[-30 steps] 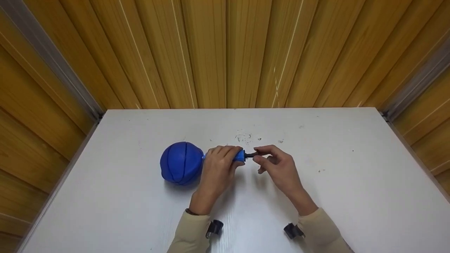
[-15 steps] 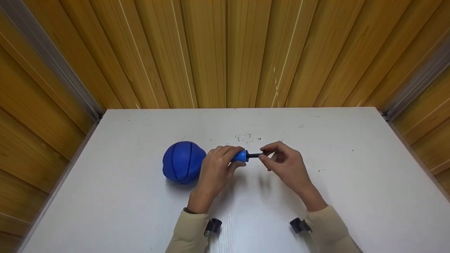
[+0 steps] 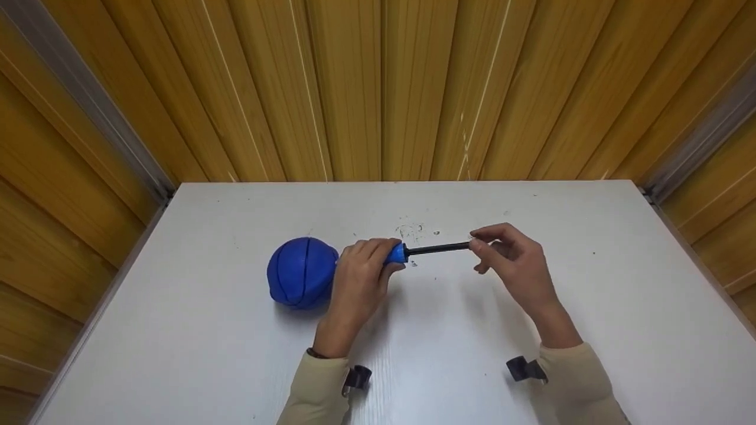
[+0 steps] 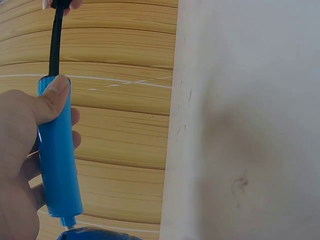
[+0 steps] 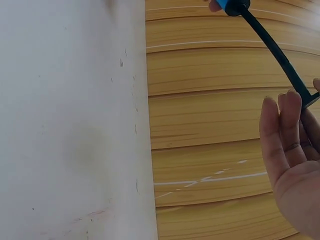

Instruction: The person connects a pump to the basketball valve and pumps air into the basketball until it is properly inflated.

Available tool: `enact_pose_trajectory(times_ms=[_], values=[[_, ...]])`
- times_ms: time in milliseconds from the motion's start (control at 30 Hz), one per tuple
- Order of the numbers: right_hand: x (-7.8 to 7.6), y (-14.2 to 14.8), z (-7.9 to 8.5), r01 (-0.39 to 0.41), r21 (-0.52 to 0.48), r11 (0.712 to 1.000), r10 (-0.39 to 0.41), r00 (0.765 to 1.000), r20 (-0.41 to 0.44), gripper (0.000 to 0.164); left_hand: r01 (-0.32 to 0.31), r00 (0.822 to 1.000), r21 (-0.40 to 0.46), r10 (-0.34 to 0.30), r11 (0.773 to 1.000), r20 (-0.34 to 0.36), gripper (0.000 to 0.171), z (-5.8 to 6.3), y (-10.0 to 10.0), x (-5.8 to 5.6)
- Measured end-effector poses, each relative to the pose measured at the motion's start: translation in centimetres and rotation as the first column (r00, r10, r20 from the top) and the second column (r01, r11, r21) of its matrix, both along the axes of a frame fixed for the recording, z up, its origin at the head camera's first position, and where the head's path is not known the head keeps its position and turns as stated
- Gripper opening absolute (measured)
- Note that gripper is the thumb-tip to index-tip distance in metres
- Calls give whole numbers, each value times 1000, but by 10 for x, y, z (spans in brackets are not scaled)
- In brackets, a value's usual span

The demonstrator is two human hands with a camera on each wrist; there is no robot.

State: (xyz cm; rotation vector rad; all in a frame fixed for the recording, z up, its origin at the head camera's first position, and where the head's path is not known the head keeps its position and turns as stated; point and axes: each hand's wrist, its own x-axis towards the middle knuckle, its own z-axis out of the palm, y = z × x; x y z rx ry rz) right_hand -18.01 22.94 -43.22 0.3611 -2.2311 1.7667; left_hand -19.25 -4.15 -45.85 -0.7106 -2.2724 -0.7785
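Note:
A blue hand pump lies in the grip of my left hand, thumb along its barrel in the left wrist view. Its nozzle end meets the blue ball, which looks dented and has dark seams. From the barrel's other end a long stretch of black rod shows, leading to my right hand. The fingers of that hand pinch the black handle at the rod's end. In the head view the left hand covers most of the barrel.
Both hands work over a white table with dark scuff marks. Behind it rises a wall of yellow wood-look panels. A black wrist mount sits at the left cuff, another at the right.
My right hand has moved right and a little away from me, drawing the black rod further out of the pump. The left hand keeps its grip; the ball shifted slightly right, then back left.

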Motion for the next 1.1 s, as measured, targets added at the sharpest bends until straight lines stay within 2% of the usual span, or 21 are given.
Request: enact_pose_trajectory(times_ms=[167,433,600,700,933,1100], values=[[0,-15,-9,-78,-10,997,78,996,30,22,-23,1000,-24,23,999,-22,33,-1,3,1],[4,-47,-23,-84,-68,994,88,995,53,24,-22,999,-90,18,996,-51,34,-2,10,3],[6,-59,-28,-87,-58,994,91,994,65,25,-1,999,-120,-5,993,-45,34,-3,12,4],[6,-60,-28,-81,-35,996,83,995,57,25,9,999,-109,-12,994,-36,34,-4,11,3],[5,-47,-25,-36,57,998,37,999,-21,20,45,999,-67,-45,997,-1,34,-3,9,3],[2,-31,-16,33,35,999,-31,998,-60,11,20,999,-37,-19,999,30,35,0,5,3]])
